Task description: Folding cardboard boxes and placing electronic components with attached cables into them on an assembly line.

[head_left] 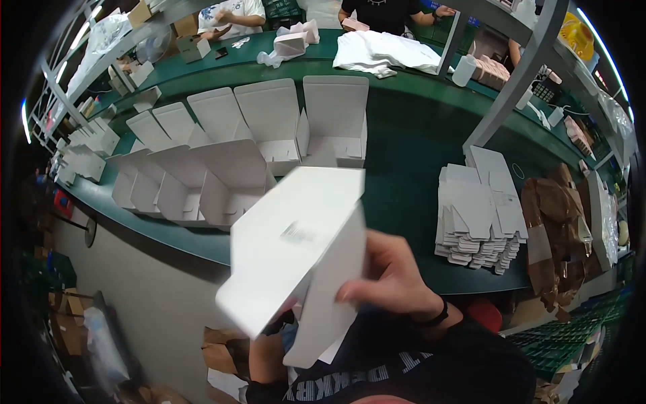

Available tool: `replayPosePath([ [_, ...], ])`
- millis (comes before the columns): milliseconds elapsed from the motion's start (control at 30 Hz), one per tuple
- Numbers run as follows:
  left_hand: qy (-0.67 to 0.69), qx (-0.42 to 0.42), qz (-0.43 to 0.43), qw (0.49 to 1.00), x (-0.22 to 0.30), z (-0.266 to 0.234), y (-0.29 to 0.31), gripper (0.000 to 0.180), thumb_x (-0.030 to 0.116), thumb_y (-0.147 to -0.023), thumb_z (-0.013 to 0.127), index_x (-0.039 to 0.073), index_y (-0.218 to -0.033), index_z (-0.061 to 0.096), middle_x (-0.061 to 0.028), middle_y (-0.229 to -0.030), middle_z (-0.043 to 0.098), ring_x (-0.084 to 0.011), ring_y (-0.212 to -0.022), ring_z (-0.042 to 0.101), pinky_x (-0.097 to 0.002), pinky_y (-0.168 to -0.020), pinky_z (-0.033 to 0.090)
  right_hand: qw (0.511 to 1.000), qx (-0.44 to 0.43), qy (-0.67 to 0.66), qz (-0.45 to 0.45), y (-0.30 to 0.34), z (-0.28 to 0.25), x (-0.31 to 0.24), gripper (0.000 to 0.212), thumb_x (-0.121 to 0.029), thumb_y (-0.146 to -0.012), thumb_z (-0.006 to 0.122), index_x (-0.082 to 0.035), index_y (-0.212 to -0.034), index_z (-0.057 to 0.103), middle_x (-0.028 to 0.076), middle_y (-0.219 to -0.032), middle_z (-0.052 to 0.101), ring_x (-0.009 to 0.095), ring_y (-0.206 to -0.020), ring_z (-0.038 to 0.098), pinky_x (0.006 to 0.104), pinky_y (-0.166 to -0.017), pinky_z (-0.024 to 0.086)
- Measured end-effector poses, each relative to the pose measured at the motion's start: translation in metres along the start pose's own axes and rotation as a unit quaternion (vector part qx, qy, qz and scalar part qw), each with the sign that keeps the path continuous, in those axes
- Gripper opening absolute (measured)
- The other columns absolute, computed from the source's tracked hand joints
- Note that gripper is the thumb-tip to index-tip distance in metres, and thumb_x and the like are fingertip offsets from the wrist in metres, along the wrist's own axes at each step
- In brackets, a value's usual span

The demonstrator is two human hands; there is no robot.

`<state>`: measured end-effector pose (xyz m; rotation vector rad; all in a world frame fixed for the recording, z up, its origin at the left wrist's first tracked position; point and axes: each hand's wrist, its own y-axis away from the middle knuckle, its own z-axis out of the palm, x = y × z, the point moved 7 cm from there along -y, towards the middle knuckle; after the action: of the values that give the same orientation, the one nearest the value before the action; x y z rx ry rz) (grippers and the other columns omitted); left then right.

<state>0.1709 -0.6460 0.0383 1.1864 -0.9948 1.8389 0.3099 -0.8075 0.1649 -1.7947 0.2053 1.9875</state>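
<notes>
A white cardboard box [289, 236], tilted and partly folded into shape, is held up in front of me. My right hand [393, 276] grips its right side, thumb on the near panel and fingers behind it. My left forearm [267, 357] rises under the box; the left hand is behind the panels and its fingers are hidden. Beyond, on the green table, stand rows of white boxes with raised lids, among them a near one [235, 178] and a far one [336, 121]. To the right lies a stack of flat white box blanks [474, 209].
Crumpled brown paper [555, 232] lies right of the stack. A grey metal post [515, 81] rises from the table's right side. Across the green table [404, 148], people work beside a white cloth pile [383, 52] and a white bottle [464, 70]. Green crates [572, 337] stand at lower right.
</notes>
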Motion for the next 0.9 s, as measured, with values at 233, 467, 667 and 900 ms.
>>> replayPosePath([
  [233,-0.026,0.171,-0.012,0.985,0.018,0.023,-0.027,0.058,0.014,-0.095,0.079,-0.004,-0.145,0.055,-0.0191,-0.136,0.066,-0.0278,-0.125,0.063,-0.0417,-0.104,0.052,0.978,0.094,0.079,-0.170,0.014,-0.011,-0.010,0.117,-0.035,-0.073,0.099,0.004,-0.159,0.030,0.031,-0.160,0.037,0.038,-0.139,0.052,0.0455,-0.109,0.051],
  [467,-0.006,0.141,0.066,0.988,0.040,0.073,-0.047,0.068,0.010,-0.090,0.083,-0.001,-0.149,0.051,-0.0219,-0.151,0.052,-0.0294,-0.135,0.056,-0.0430,-0.111,0.047,0.864,0.119,0.405,-0.276,0.018,-0.014,-0.015,0.117,-0.035,-0.071,0.096,0.003,-0.161,0.032,0.044,-0.159,0.029,0.055,-0.145,0.043,0.0531,-0.114,0.044],
  [667,-0.187,0.061,0.335,0.921,0.079,0.082,-0.066,0.080,0.010,-0.078,0.091,0.021,-0.148,0.055,-0.0193,-0.165,0.020,-0.0411,-0.148,0.039,-0.0503,-0.116,0.043,0.894,0.130,0.332,-0.273,0.019,-0.037,-0.013,0.108,-0.029,-0.072,0.093,0.002,-0.159,0.037,0.040,-0.161,0.033,0.054,-0.143,0.048,0.0526,-0.115,0.044],
  [900,-0.374,0.032,0.356,0.856,0.078,0.081,-0.062,0.072,0.016,-0.067,0.097,0.032,-0.133,0.071,-0.0193,-0.166,0.014,-0.0515,-0.151,0.029,-0.0539,-0.119,0.040,0.892,0.104,0.338,-0.282,0.016,-0.030,-0.020,0.103,-0.027,-0.077,0.092,0.002,-0.158,0.036,0.036,-0.162,0.034,0.048,-0.148,0.043,0.0528,-0.117,0.042],
])
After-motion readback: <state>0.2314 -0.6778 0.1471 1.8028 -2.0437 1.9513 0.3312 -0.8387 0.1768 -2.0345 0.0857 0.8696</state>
